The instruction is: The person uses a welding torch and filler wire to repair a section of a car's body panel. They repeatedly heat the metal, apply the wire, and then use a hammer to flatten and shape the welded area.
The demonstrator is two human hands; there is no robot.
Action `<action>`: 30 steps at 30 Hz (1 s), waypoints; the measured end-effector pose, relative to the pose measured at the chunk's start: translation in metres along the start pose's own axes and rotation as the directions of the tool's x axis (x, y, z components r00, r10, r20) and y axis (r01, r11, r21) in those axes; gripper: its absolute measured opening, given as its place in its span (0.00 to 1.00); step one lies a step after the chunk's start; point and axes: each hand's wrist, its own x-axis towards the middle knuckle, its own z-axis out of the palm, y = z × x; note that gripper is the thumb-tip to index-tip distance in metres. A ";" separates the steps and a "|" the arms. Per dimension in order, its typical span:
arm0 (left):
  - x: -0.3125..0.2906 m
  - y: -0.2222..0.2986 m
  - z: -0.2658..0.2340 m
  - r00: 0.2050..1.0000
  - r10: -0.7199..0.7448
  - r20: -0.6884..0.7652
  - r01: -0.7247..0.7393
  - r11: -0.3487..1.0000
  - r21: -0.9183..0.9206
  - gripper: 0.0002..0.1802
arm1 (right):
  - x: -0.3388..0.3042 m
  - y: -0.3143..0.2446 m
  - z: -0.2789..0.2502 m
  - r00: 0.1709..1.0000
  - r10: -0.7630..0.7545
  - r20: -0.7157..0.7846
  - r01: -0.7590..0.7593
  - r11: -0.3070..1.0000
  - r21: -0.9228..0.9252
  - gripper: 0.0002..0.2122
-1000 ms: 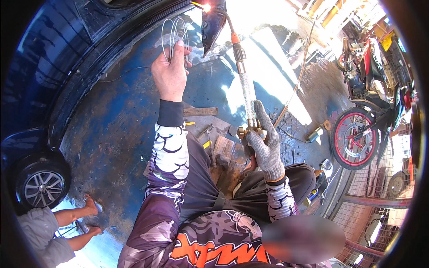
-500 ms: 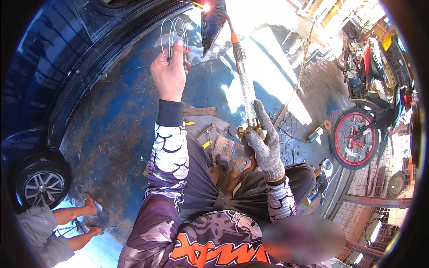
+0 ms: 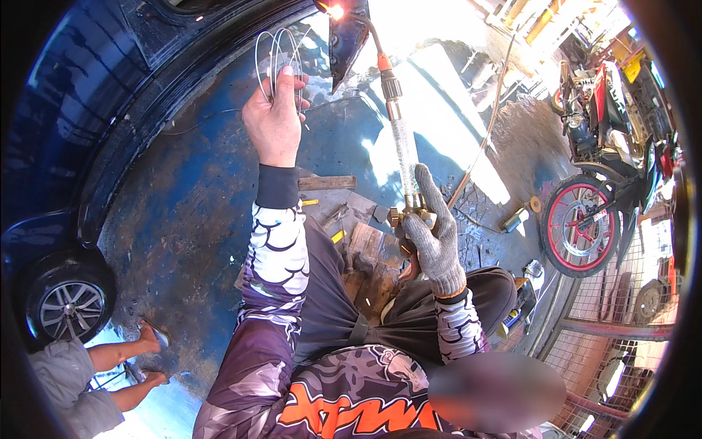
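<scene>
Bare left fingers (image 3: 286, 80) hold coiled wire (image 3: 272, 58); gloved right fingers (image 3: 426, 184) grip a torch (image 3: 403, 146).

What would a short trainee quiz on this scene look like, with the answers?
1. Which hand wears the grey glove?
2. True or false: the left hand is empty.
3. Choose: the bright glow is nearest A) the car's wheel; B) the tip of the torch; C) the motorcycle.

Key: 1. The right hand. 2. False; it holds a coil of thin wire. 3. B.
</scene>
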 end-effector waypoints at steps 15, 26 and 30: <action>-0.031 -0.007 -0.021 0.980 -0.187 -0.074 0.163 0.954 -0.250 0.19 | -0.029 0.012 -0.013 0.998 -0.059 0.031 0.060 0.998 -0.016 0.41; -0.121 -0.022 -0.052 0.947 -0.316 0.049 0.314 0.888 -0.336 0.21 | -0.101 0.042 -0.033 0.974 0.223 0.041 -0.227 0.955 0.189 0.45; -0.123 -0.025 -0.056 0.925 -0.339 0.171 0.379 0.792 -0.480 0.21 | -0.103 0.030 -0.034 0.975 0.220 0.031 -0.220 0.933 0.284 0.45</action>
